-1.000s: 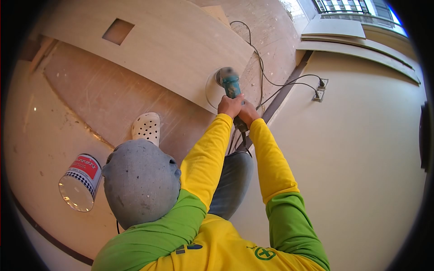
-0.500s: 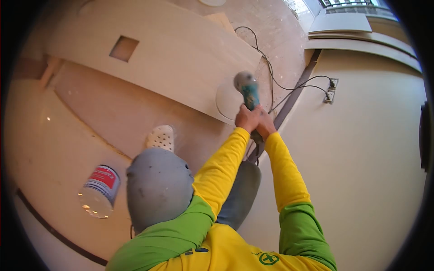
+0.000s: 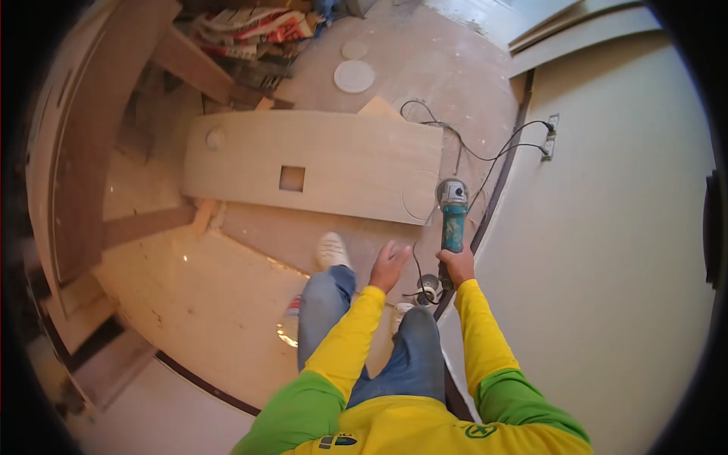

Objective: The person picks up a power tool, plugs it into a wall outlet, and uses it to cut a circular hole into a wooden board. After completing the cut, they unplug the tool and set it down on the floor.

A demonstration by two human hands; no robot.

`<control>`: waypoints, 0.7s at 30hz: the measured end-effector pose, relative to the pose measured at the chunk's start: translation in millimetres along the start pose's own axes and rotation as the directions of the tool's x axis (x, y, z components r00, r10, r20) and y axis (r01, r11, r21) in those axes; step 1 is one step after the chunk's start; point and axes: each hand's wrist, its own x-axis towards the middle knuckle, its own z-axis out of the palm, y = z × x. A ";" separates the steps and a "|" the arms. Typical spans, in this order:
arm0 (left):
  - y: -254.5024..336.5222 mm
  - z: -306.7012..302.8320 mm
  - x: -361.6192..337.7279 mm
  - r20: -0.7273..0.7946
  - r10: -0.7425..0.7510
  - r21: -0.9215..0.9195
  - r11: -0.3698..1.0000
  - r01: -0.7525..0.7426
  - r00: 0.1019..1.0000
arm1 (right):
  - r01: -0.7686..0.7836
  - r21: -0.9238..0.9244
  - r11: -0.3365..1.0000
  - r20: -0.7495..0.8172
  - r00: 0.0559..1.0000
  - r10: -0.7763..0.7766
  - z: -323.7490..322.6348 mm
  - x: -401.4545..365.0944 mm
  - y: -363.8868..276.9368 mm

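My right hand point(image 3: 458, 265) grips a teal angle grinder point(image 3: 453, 227) by its body, with the metal head pointing away from me. The grinder's head is close to the right end of a pale board point(image 3: 364, 167). That board has a square cutout and, at its right end, a circle outline. My left hand point(image 3: 390, 267) is off the tool, fingers apart and holding nothing, in the air left of the grinder. A second tool with a round head point(image 3: 428, 287) lies by my foot, beside a black cord.
Black cords run to a wall outlet point(image 3: 550, 138) on the right. White discs point(image 3: 354, 76) lie on the floor beyond the board. Wooden planks point(image 3: 193, 67) stand at left, bags point(image 3: 258, 26) at the back. A can point(image 3: 288, 330) is partly hidden by my leg.
My left hand has let go of the grinder and moved left. The grinder has come back towards me in my right hand. My view has shifted, showing more of the room at left.
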 end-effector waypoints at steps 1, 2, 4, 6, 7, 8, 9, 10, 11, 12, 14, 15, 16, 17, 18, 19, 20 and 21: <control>8.5 -18.4 -7.6 0.020 -0.014 -0.051 0.999 0.015 1.000 | -0.005 0.020 1.000 -0.025 1.000 0.005 1.8 -5.3 -7.7; 8.8 -31.4 -9.1 0.043 -0.014 -0.038 0.999 0.016 0.999 | 0.010 0.078 0.997 -0.038 0.999 -0.007 4.9 -7.1 -2.5; 5.5 -65.1 -6.5 0.061 -0.069 -0.025 0.997 0.071 0.996 | 0.039 0.100 0.994 -0.088 0.996 -0.030 15.4 -20.5 -13.5; 11.9 -93.5 -7.1 0.091 -0.144 0.082 0.987 0.137 0.985 | -0.047 0.198 0.979 -0.092 0.994 0.066 23.8 -34.9 -35.5; 27.2 -107.3 -6.7 0.110 -0.197 0.177 0.968 0.175 0.974 | -0.103 0.290 0.951 -0.088 0.987 0.133 32.1 -42.1 -46.5; 44.4 -114.5 0.3 0.135 -0.203 0.201 0.964 0.174 0.970 | -0.109 0.311 0.944 -0.111 0.982 0.150 34.1 -42.3 -56.8; 67.5 -123.3 -0.2 0.178 -0.243 0.290 0.939 0.185 0.954 | -0.144 0.348 0.926 -0.114 0.974 0.194 34.7 -48.5 -63.5; 84.0 -131.3 -2.8 0.221 -0.297 0.389 0.900 0.195 0.929 | -0.188 0.393 0.900 -0.118 0.960 0.253 35.1 -60.4 -65.8; 97.8 -134.6 5.3 0.255 -0.322 0.429 0.883 0.192 0.912 | -0.220 0.444 0.869 -0.120 0.946 0.300 36.0 -64.7 -70.5; 110.4 -138.5 12.6 0.259 -0.322 0.473 0.864 0.171 0.911 | -0.225 0.458 0.860 -0.177 0.925 0.336 36.3 -72.8 -85.4; 133.9 -146.9 32.2 0.286 -0.336 0.547 0.826 0.135 0.898 | -0.223 0.506 0.834 -0.211 0.905 0.370 37.9 -77.4 -85.9; 142.2 -146.9 40.6 0.294 -0.329 0.526 0.839 0.135 0.897 | -0.203 0.516 0.832 -0.222 0.907 0.359 34.1 -76.6 -84.8; 151.5 -149.3 48.5 0.301 -0.329 0.506 0.850 0.143 0.895 | -0.200 0.457 0.867 -0.275 0.895 0.351 30.8 -76.7 -86.4; 158.1 -150.1 54.1 0.309 -0.350 0.536 0.832 0.142 0.884 | -0.213 0.484 0.849 -0.278 0.882 0.380 26.7 -81.7 -85.2; 165.2 -139.2 64.4 0.333 -0.349 0.556 0.823 0.117 0.876 | -0.201 0.434 0.878 -0.325 0.874 0.361 15.3 -78.7 -84.9; 188.0 -122.5 68.8 0.349 -0.347 0.584 0.807 0.088 0.870 | -0.188 0.393 0.900 -0.362 0.868 0.339 6.6 -77.1 -77.4; 209.3 -106.5 71.2 0.371 -0.373 0.666 0.745 0.036 0.850 | -0.157 0.513 0.844 -0.316 0.879 0.356 6.0 -73.0 -62.3; 224.4 -87.8 72.8 0.371 -0.360 0.684 0.730 0.010 0.856 | -0.138 0.541 0.830 -0.315 0.881 0.352 6.0 -70.9 -68.8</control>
